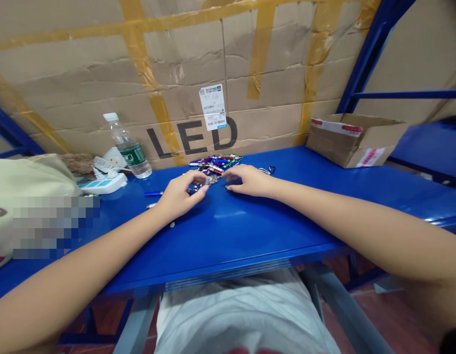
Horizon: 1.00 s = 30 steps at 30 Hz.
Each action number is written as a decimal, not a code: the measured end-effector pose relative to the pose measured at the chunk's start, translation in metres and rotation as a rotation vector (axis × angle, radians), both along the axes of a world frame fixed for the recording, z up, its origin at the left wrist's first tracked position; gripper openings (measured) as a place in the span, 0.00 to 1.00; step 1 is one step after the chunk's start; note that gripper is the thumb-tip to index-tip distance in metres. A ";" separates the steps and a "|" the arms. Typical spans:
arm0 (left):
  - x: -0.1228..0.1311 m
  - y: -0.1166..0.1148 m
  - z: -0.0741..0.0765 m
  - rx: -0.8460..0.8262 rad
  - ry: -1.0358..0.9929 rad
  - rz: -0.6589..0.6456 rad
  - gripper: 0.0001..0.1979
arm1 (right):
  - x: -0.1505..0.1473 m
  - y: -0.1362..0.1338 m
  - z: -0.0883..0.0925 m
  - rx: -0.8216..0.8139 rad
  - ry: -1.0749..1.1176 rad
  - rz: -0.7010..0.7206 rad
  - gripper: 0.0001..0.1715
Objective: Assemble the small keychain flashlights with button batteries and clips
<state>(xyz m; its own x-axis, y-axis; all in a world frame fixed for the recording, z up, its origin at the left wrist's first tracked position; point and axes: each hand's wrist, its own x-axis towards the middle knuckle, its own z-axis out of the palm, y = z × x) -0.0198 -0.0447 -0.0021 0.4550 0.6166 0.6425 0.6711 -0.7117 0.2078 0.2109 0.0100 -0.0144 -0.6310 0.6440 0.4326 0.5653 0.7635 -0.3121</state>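
A heap of small coloured metal tube lights (216, 165) lies on the blue metal table (228, 236), with tiny silver parts (212, 180) scattered at its near edge. My left hand (181, 195) curves over those parts, its fingertips close to them. Whether it pinches one is hidden. My right hand (250, 180) rests just right of them, fingers curled toward the heap and nothing visible in them. A single blue tube (154, 193) lies to the left of my left hand.
A water bottle (129, 147) and a white power strip (103, 183) stand at the back left, beside a pale cloth bag (28, 196). An open cardboard box (355, 140) sits at the back right. Taped cardboard (228, 64) forms the back wall.
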 end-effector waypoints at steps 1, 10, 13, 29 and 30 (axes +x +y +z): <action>0.000 0.000 0.000 0.000 0.008 0.000 0.08 | -0.001 -0.001 0.000 -0.008 -0.005 0.000 0.20; -0.001 0.001 0.000 -0.027 0.078 -0.029 0.09 | -0.006 -0.002 -0.001 -0.069 -0.008 0.005 0.23; 0.000 0.000 0.001 -0.041 0.096 -0.047 0.09 | -0.006 -0.003 -0.001 -0.114 -0.001 0.009 0.23; 0.000 0.002 0.001 -0.021 0.148 -0.096 0.09 | -0.009 -0.038 0.021 0.288 0.350 0.281 0.15; 0.000 0.002 0.001 -0.023 0.148 -0.094 0.09 | -0.011 -0.040 0.021 0.297 0.345 0.301 0.15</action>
